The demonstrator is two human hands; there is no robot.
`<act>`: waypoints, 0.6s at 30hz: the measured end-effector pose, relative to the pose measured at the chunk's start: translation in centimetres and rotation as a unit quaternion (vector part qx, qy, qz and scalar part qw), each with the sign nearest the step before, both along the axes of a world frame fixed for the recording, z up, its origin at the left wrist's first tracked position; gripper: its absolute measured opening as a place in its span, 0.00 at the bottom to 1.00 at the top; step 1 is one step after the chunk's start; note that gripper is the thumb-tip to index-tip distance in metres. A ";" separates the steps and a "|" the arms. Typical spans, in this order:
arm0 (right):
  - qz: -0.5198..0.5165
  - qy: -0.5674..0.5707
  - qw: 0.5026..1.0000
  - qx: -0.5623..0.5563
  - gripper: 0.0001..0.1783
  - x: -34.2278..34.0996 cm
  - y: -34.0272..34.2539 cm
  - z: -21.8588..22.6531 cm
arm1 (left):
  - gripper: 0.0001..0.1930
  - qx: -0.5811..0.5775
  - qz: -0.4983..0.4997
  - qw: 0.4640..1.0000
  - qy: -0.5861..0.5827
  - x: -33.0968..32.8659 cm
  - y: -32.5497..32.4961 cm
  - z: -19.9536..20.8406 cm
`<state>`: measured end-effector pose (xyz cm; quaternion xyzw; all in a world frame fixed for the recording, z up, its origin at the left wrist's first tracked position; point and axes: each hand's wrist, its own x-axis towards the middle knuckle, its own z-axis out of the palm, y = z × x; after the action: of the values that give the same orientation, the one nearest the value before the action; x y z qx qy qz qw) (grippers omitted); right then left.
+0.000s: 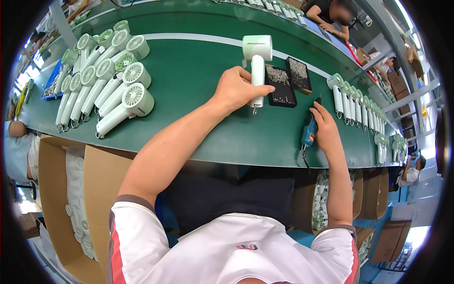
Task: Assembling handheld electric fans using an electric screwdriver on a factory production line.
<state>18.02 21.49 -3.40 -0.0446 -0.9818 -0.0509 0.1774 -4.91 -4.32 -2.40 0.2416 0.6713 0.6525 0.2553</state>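
My left hand [235, 89] is closed around the handle of a white and pale green handheld fan [257, 49]. The fan stands out over the green table, its round head on the far side and a small metal loop at the near end of its handle. My right hand [327, 128] has its fingers on a blue electric screwdriver [309, 132], whose dark tip points away from me and whose cord hangs toward the table's near edge. Just right of the fan lies a black tray [283, 96] of small screws, with a second black tray [305, 84] touching it.
Many similar fans [137, 100] lie grouped at the left beside a blue bin [51, 90]. A row of fans [346, 105] runs along the right. Cardboard boxes [106, 166] stand below the near edge. Across the table a co-worker's arm [333, 31] rests on another surface.
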 end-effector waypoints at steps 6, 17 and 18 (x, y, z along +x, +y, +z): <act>-0.005 -0.032 0.999 0.000 0.31 0.1 -1.4 1.6 | 0.30 -0.012 -0.001 0.999 0.043 -0.5 0.2 -1.0; 0.085 0.124 0.941 -0.303 0.34 -7.6 -8.8 6.6 | 0.29 -0.176 0.011 0.975 0.136 1.5 -0.5 1.8; 0.090 0.118 0.937 -0.316 0.38 -8.7 -9.8 7.2 | 0.29 -0.206 0.018 0.963 0.174 1.8 -0.7 1.8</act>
<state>9.30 11.67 3.75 -0.0157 -0.9194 0.2834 0.2722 -3.09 -5.06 -0.58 0.2817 0.8294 0.4526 0.1668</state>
